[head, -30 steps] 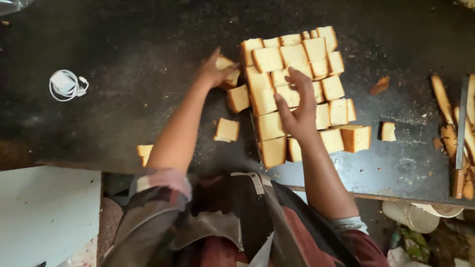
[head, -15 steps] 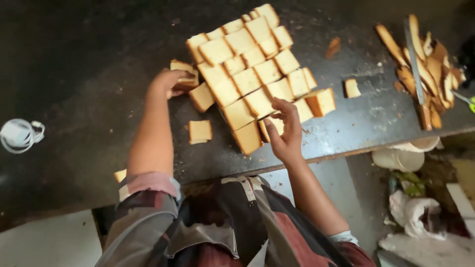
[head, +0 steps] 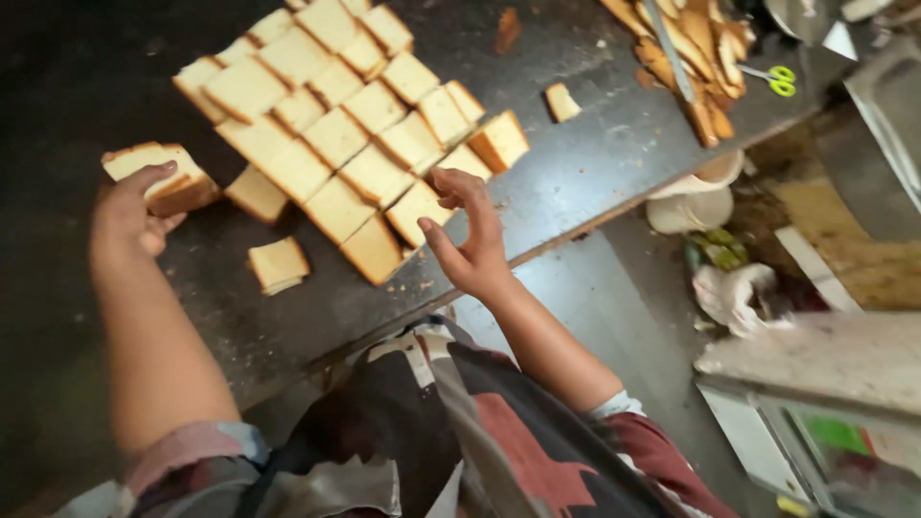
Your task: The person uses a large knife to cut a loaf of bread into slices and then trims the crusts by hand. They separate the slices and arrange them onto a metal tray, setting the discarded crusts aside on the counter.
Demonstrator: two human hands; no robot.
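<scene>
Head view: dark worktop [head: 595, 182], grey floor [head: 614, 317]

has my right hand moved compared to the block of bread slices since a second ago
Yes. The right hand was over the near middle of the bread block; now it sits at the block's near corner by the counter edge, open.

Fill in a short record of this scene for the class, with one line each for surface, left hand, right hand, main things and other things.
surface: dark worktop
left hand: left hand grips a small stack of bread slices
right hand: right hand open, fingers spread, at the near edge of the bread block
main things: cut bread pieces packed in tilted rows; one loose piece lies apart
other things: pile of crust strips, green-handled scissors, pale bucket below the worktop
</scene>
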